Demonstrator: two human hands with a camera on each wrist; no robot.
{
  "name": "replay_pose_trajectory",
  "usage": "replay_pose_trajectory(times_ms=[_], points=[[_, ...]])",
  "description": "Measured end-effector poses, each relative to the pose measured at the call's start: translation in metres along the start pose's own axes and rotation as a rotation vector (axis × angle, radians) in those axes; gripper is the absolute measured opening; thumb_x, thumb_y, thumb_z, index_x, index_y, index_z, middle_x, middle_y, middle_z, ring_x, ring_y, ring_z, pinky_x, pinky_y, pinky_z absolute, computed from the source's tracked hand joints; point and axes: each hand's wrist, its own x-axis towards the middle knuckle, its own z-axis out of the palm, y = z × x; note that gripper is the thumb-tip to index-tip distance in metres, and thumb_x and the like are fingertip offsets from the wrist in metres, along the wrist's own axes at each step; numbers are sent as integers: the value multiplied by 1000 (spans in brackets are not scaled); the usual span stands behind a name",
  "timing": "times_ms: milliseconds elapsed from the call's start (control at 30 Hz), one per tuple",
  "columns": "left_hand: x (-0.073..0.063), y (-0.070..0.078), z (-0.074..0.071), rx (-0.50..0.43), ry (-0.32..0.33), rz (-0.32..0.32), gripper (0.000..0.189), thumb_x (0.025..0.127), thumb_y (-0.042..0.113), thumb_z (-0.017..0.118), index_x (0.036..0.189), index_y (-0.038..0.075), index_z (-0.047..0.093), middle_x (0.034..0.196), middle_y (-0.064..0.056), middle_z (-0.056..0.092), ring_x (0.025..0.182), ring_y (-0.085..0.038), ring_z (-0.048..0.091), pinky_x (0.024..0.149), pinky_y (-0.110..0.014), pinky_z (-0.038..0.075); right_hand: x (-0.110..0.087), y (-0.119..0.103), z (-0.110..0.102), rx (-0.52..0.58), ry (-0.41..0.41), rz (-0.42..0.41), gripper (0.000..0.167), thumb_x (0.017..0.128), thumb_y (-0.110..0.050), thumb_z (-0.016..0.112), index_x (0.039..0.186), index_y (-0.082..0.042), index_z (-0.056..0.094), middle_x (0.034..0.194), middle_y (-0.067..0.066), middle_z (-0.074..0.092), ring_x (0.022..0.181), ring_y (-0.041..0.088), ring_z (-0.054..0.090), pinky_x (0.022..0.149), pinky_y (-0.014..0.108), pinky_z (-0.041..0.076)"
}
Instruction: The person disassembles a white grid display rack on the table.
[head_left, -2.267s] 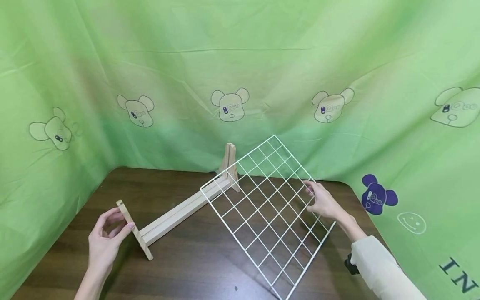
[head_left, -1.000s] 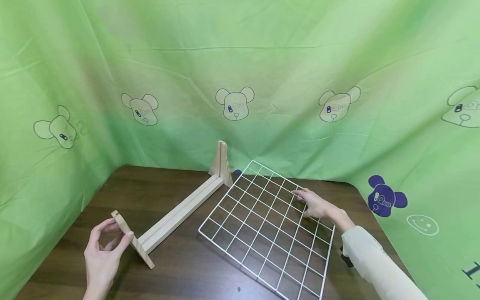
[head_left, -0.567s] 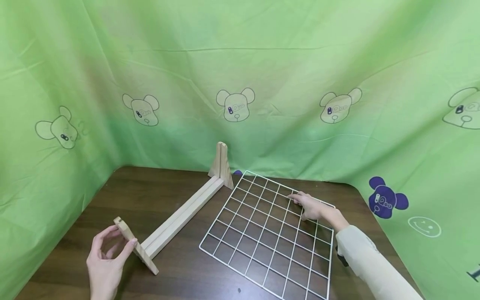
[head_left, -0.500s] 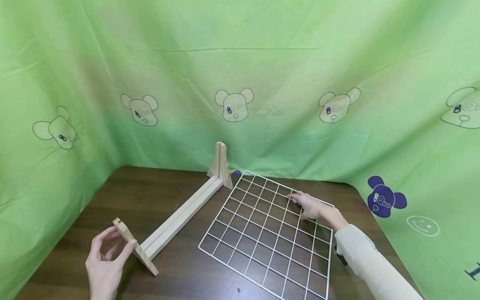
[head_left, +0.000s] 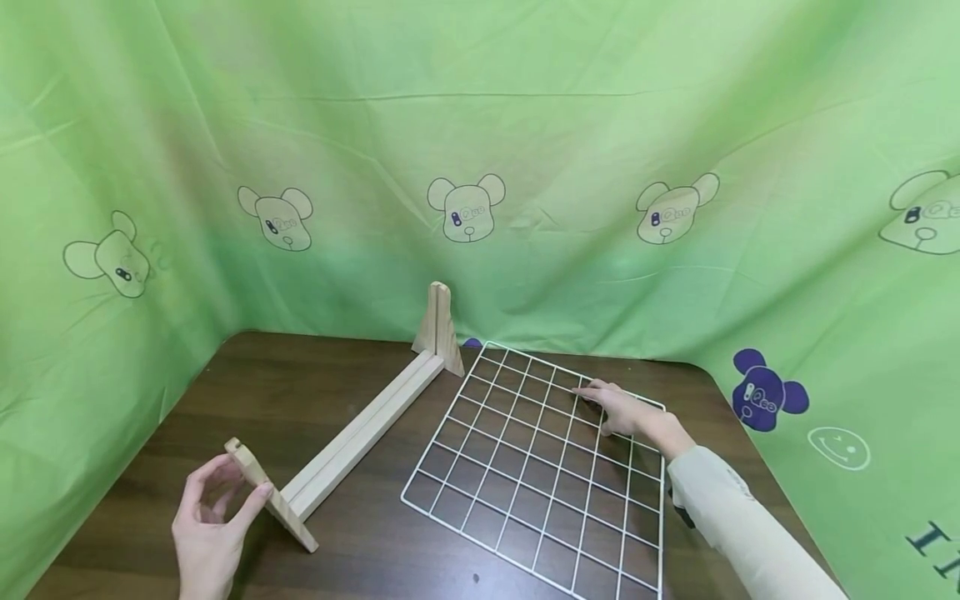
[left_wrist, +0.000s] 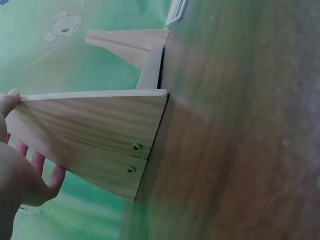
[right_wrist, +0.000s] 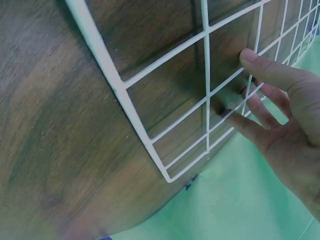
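A wooden stand has a long grooved crossbar joining two upright tapered legs. My left hand grips the near leg by its upper edge, thumb on one side, fingers on the other. In the left wrist view, two bolts show on this leg. The far leg stands at the crossbar's other end. To the right, a white wire grid panel lies low over the tabletop, apart from the crossbar. My right hand holds its far right side, its fingertips among the wires.
The brown wooden table has rounded far corners. A green printed curtain hangs close behind it and at both sides. Some small dark object, partly hidden, is under the right sleeve.
The grid panel has come down from a raised tilt to low over the table, turning as it went, with my right hand on it. The near leg has shifted slightly towards me.
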Motion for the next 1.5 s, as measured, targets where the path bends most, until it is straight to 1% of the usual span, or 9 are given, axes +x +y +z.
replay_pose_trajectory(times_ms=[267,367,467,600,867,1100,1200,1333,1500], points=[[6,5,0,-3,-62,-5,65,65,-39,56,126,-18,45,108,-5,60,100,-13,56,92,-21,47,-1,3,-1,1,-2,-27,80,57,12,79,131,8,50,125,38,47,114,54,46,93,62,43],[7,5,0,-63,-65,-4,66,64,-42,54,125,-20,43,109,-6,60,100,-14,56,93,-22,47,-2,6,-1,-11,-6,-43,79,59,10,80,132,8,50,127,38,47,115,54,45,95,63,41],[7,3,0,-177,-94,32,64,65,-43,51,125,-23,40,111,-12,59,102,-18,56,95,-25,47,-2,9,-1,-13,-7,-63,77,61,9,80,132,8,51,127,35,50,116,52,46,96,61,41],[8,1,-1,-272,-134,67,62,67,-43,50,125,-24,39,113,-16,58,104,-21,55,97,-26,46,-6,12,-3,-4,-10,-84,71,65,6,81,131,7,53,126,30,53,116,48,49,96,58,43],[8,-1,0,-285,-142,68,60,68,-43,48,125,-25,40,111,-16,60,102,-20,57,96,-25,47,-15,11,-3,23,-5,-81,62,73,1,79,130,8,54,128,28,54,119,47,48,99,58,40],[9,1,1,-282,-120,69,58,70,-41,48,125,-25,41,110,-15,60,102,-20,57,95,-24,47,-25,-2,2,21,86,-38,56,77,3,76,129,8,55,128,29,53,120,47,46,101,59,38],[10,1,2,-290,-115,68,57,71,-41,48,125,-25,42,110,-15,61,102,-20,57,95,-24,47,-35,-11,6,68,158,-21,54,78,2,76,128,7,55,128,28,54,120,47,47,101,59,38],[10,1,2,-317,-123,68,56,71,-41,46,125,-25,41,110,-16,60,102,-20,57,95,-25,47,-53,-29,10,164,248,-23,53,77,-2,78,125,6,58,122,23,59,111,41,55,95,54,46],[10,2,2,-295,-110,49,57,72,-40,48,125,-24,42,110,-15,60,102,-19,57,95,-24,47,-76,-56,16,375,279,-42,50,80,-5,77,123,8,57,118,22,61,99,37,61,85,48,53]])
